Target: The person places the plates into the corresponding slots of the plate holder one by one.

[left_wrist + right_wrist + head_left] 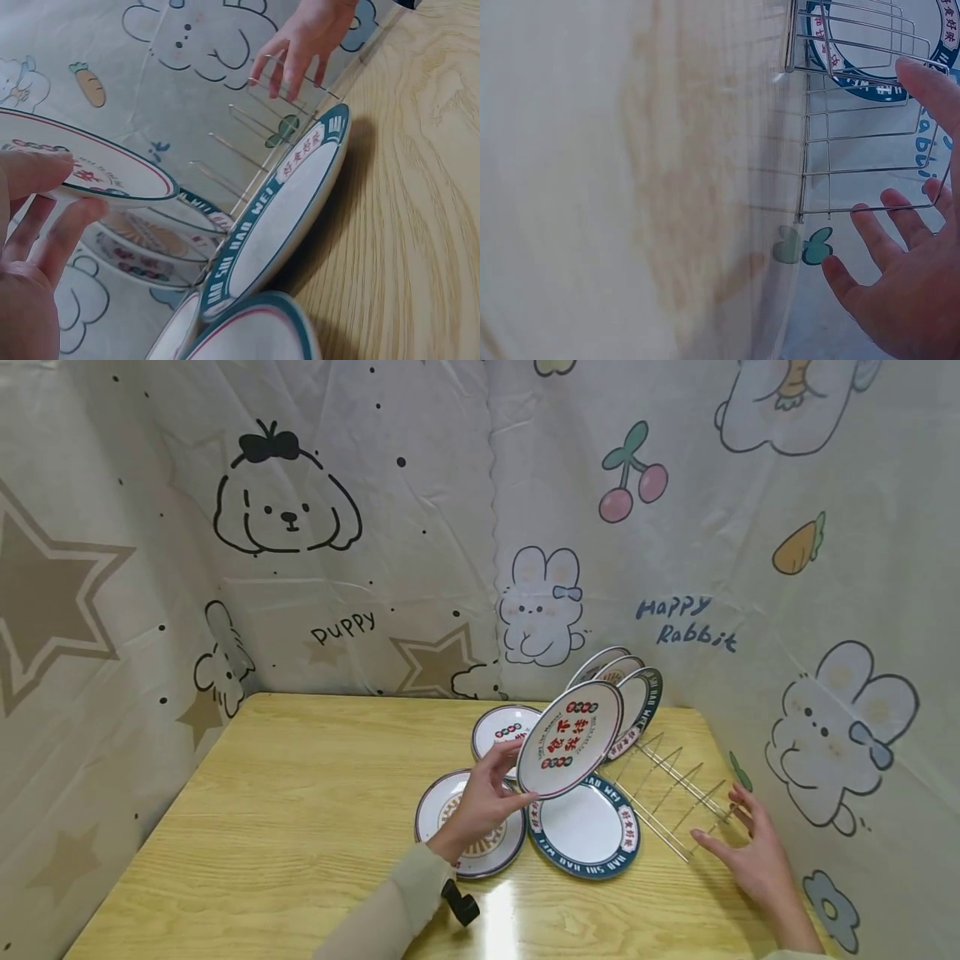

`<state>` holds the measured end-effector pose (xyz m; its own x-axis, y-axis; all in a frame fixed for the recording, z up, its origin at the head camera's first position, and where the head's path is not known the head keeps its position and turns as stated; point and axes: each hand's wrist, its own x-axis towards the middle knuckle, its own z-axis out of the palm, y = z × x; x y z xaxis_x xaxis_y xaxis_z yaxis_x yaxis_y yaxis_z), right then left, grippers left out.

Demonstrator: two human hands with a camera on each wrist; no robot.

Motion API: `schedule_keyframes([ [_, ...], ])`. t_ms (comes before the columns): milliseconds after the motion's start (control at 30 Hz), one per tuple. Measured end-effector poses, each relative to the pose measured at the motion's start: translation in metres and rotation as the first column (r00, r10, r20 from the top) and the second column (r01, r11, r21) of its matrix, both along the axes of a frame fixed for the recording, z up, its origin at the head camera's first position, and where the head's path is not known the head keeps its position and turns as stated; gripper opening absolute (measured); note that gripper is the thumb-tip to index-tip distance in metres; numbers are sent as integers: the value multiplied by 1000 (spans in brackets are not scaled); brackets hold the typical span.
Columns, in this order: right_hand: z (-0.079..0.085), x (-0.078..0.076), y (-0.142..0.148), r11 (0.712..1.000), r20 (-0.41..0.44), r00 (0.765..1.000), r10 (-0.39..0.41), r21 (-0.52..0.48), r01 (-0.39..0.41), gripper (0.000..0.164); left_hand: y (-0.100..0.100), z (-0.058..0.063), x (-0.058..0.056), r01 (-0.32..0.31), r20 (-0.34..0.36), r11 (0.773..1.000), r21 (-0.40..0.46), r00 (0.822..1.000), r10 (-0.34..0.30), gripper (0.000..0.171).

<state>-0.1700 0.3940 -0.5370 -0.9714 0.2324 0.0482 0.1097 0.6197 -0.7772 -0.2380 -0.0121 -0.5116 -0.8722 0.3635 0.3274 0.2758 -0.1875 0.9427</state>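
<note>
My left hand [483, 797] pinches the rim of a white plate with red characters [572, 739], thumb on its printed face and fingers beneath. The plate is tilted and held above the table. To its right stands a wire dish rack [675, 797], with several plates leaning upright in its far end, among them a blue-rimmed plate [654, 693]. My right hand [757, 860] is at the rack's near end, fingers spread and loosely bent around the wires. In the right wrist view the thumb and fingertips [866, 217] are at the end wires; firm contact cannot be told.
Below the held plate, a blue-rimmed plate [585, 831] lies flat on the wooden table [300, 810]. A plate with a tan pattern [431, 806] lies to its left, and another white plate [495, 727] behind. A printed cloth [420, 527] hangs around the table's back and sides.
</note>
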Motion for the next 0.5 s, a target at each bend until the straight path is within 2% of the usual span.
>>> schedule_keyframes([
  [300, 0, 1, 0, 1000, 5, 1000, 3, -6, -3, 118, 26, -8, -8, -15, -38, 1000, -27, 999, 14, 80],
  [500, -1, 1, 1, 1000, 5, 1000, 1, -7, -1, 118, 42, -14, -14, -19, -28, 999, -37, 999, 18, 81],
])
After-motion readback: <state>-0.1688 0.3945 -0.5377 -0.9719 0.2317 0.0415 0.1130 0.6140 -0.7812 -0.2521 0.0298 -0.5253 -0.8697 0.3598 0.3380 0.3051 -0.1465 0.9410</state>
